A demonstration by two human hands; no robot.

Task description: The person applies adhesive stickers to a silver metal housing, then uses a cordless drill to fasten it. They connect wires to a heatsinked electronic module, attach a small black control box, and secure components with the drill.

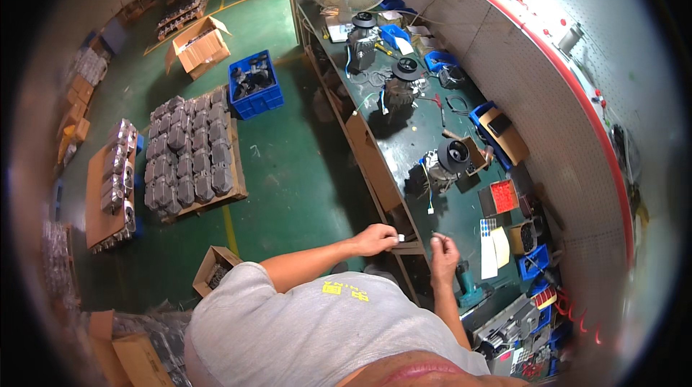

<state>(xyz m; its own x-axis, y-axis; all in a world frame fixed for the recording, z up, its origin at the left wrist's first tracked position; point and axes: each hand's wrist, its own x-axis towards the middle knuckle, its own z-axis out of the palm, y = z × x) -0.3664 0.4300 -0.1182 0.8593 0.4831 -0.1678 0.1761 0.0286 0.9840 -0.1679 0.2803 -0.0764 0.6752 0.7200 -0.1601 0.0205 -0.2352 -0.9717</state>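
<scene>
Near the bench's front edge, my left hand [375, 240] is closed on a small white piece [401, 238] that looks like a plastic connector. My right hand [444, 251] is at the bench edge, thumb and fingers pinched together; a small dark tip shows at them, too small to name. Just beyond the hands stands a motor unit [436, 165] with a black fan wheel [454, 155] on top. Its thin wires hang down to a white plug [431, 210]. A teal power drill [470, 287] lies beside my right forearm.
Two more fan-topped motors [400, 91] [362, 44] stand farther along the green bench [461, 221]. A box of red parts [503, 196], paper sheets [494, 251] and blue bins [533, 263] line its right. On the floor are a pallet of grey housings [189, 149] and a blue crate [256, 98].
</scene>
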